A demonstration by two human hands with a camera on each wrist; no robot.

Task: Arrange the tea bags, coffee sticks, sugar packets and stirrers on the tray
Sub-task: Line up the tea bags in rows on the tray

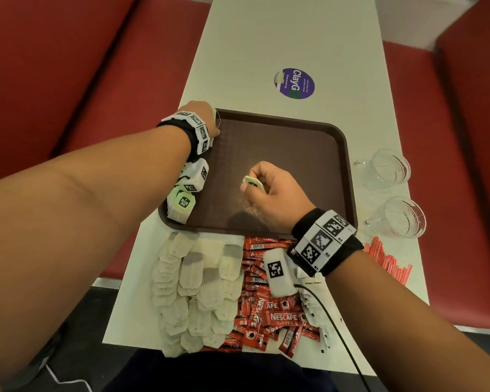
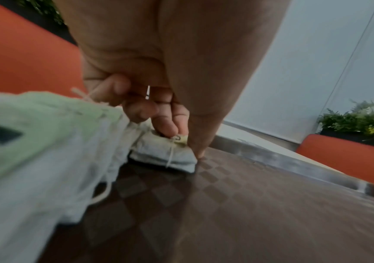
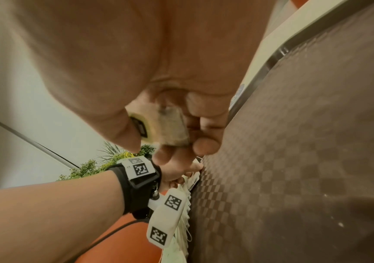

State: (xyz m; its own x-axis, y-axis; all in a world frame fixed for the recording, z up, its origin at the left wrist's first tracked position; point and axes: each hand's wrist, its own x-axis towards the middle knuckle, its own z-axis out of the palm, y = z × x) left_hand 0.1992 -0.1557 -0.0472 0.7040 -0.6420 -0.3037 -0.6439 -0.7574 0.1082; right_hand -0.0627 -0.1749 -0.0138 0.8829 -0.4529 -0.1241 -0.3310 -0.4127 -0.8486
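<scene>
White table (image 1: 294,38), red benches (image 1: 54,66), brown tray (image 1: 294,142)

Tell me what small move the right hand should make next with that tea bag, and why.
Probably carry the tea bag left to the row of tea bags along the tray edge; the right hand pinches it mid-tray while the left hand presses the row's far end.

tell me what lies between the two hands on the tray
Only bare brown chequered tray floor lies between the left hand, at the far-left corner, and the right hand pinching a tea bag; the head view shows it.
</scene>
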